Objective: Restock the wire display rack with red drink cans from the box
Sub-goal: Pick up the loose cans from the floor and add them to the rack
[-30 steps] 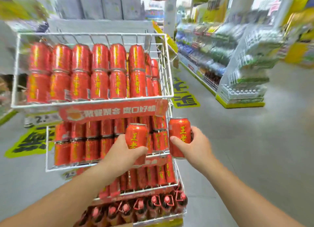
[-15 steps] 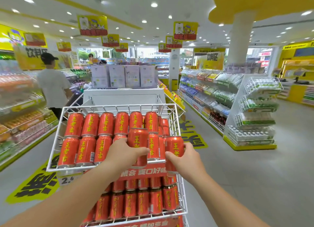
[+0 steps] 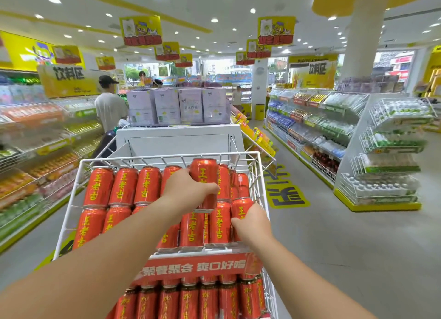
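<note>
A white wire display rack [image 3: 71,213] stands right in front of me, its top basket filled with red drink cans [image 3: 123,186] stacked two high. My left hand [image 3: 186,190] is shut on a red can [image 3: 204,175], held upright above the upper row near the right side of the basket. My right hand [image 3: 253,221] is shut on a second red can [image 3: 241,211] at the basket's right front corner. A lower tier of red cans [image 3: 191,299] shows under a red banner [image 3: 193,266]. The box is out of view.
A white shelf end with purple cartons [image 3: 177,106] rises behind the rack. A person in a white shirt and cap [image 3: 109,104] stands at the left aisle shelves. Stocked shelves [image 3: 307,120] and a wire bottle rack [image 3: 391,151] line the right; grey floor lies between.
Both hands rose from beside the middle tier to the top basket, each still holding its can. The view tilted up, and the left can moved over the upper row.
</note>
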Demonstrator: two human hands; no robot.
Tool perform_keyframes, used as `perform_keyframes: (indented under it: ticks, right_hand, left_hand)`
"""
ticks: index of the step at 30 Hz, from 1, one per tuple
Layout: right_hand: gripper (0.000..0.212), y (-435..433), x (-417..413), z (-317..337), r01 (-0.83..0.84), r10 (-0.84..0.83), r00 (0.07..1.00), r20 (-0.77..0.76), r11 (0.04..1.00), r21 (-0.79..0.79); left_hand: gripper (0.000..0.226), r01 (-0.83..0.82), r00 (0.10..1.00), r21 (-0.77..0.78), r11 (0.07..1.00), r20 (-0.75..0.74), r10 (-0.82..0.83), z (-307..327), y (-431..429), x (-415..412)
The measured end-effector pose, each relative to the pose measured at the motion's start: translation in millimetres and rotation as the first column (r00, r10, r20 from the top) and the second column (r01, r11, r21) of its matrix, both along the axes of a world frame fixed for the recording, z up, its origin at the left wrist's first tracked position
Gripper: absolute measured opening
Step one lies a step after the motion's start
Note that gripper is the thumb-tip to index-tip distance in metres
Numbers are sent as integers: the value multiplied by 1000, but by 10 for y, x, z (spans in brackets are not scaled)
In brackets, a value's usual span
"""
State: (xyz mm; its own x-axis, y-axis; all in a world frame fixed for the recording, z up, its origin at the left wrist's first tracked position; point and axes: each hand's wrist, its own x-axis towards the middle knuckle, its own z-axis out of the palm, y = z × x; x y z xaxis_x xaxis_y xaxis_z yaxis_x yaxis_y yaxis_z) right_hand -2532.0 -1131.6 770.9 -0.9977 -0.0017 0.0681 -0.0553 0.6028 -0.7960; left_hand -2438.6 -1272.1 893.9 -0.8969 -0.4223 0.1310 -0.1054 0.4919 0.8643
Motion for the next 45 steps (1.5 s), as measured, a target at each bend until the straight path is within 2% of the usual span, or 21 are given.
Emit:
perform_keyframes:
  ticks: [3, 6, 9, 14, 17, 19, 24, 26, 29, 31, 33, 36, 37, 40, 41, 43, 45]
  right_hand:
    - [33, -61, -80, -68, 49, -49, 999, 22, 999, 8]
    - [49, -121, -112, -87, 82, -82, 995, 61, 997, 0]
    - [59, -141, -99, -103, 89, -92, 993, 67, 994, 58]
    - [57, -184, -43, -147, 97, -99, 993, 57, 994, 46]
    - [58, -179, -35, -100, 64, -75, 993, 93, 991, 121]
    - [68, -161, -36, -65, 34, -60, 989, 138, 983, 180]
    - [97, -158, -4, -150, 15, -44, 989, 138, 979, 205]
    - [90, -146, -2, -226, 43, -56, 997, 59, 977, 210]
    - [71, -108, 33, -310, 84, -71, 995, -66, 970, 228]
    - [64, -88, 66, -336, 89, -63, 992, -108, 961, 263]
    - [65, -61, 80, -334, 76, -42, 992, -120, 951, 301]
    - [74, -34, 89, -289, 68, -23, 992, -122, 923, 379]
    - [76, -36, 98, -286, 67, -20, 992, -123, 918, 390]
    - [83, -64, 124, -306, 50, -5, 994, -111, 912, 408]
    - [81, -66, 114, -301, 47, -3, 994, -107, 911, 411]
    - [73, -58, 88, -259, 40, 1, 996, -94, 898, 437]
    - [80, -48, 74, -234, 18, 18, 997, -74, 887, 461]
  left_hand:
    - [25, 14, 1000, 5, 1000, -4, -14, -10, -18, -75]
    - [27, 45, 999, -4, 999, -9, -45, -31, -61, -110]
    - [27, 78, 997, -5, 997, -6, -78, -59, -148, -107]
    - [40, 115, 993, -16, 993, 5, -115, -118, -286, -84]
    - [57, 123, 992, -27, 992, 26, -123, -154, -352, -74]
    - [64, 133, 991, -18, 991, 26, -133, -190, -384, -74]
    - [41, 168, 985, -34, 985, 52, -166, -248, -398, -74]
    - [48, 191, 980, -38, 981, 66, -188, -268, -399, -73]
    - [88, 208, 977, -34, 978, 50, -206, -283, -371, -50]
    - [86, 209, 977, -22, 978, 46, -207, -280, -362, -39]
    - [65, 228, 973, -32, 973, 50, -226, -259, -344, -26]
    - [92, 220, 974, -42, 974, 55, -218, -257, -341, -13]
    - [93, 214, 975, -44, 976, 62, -212, -249, -331, -5]
    - [50, 210, 976, -44, 977, 60, -207, -274, -310, -22]
    - [43, 211, 976, -54, 976, 62, -207, -285, -307, -32]
    - [40, 217, 974, -56, 975, 73, -213, -312, -309, -54]
    - [40, 225, 972, -43, 973, 77, -221, -333, -301, -66]
